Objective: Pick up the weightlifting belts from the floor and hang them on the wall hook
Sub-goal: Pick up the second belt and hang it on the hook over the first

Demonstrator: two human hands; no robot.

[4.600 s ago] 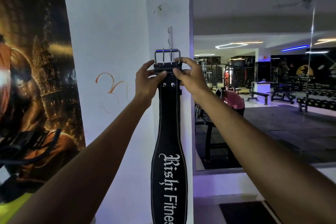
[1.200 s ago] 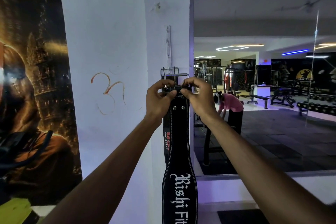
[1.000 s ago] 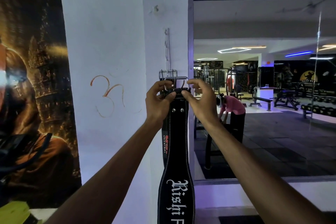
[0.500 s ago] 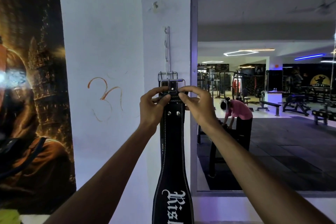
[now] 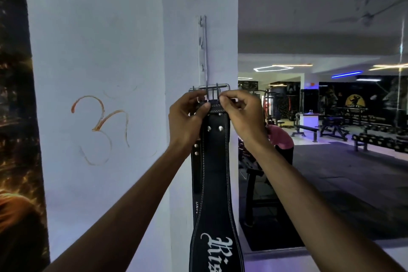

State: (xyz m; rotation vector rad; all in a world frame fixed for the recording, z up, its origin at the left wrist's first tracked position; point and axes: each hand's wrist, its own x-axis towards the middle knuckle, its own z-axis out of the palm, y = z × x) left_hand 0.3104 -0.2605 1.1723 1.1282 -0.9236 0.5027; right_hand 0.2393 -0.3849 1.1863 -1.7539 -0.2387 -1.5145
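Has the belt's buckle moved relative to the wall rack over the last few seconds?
Yes. The buckle has come down from beside the wall rack to its bottom end, both hands holding it.

A black belt [image 5: 215, 174] with white stitching and lettering hangs against a pale wall [image 5: 99, 40] bearing an orange scribble [image 5: 101, 126].

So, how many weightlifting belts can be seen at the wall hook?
2. The front belt, with white lettering, is held at its buckle end by both hands. The second belt hangs behind it, only its left edge showing. More may be hidden behind them.
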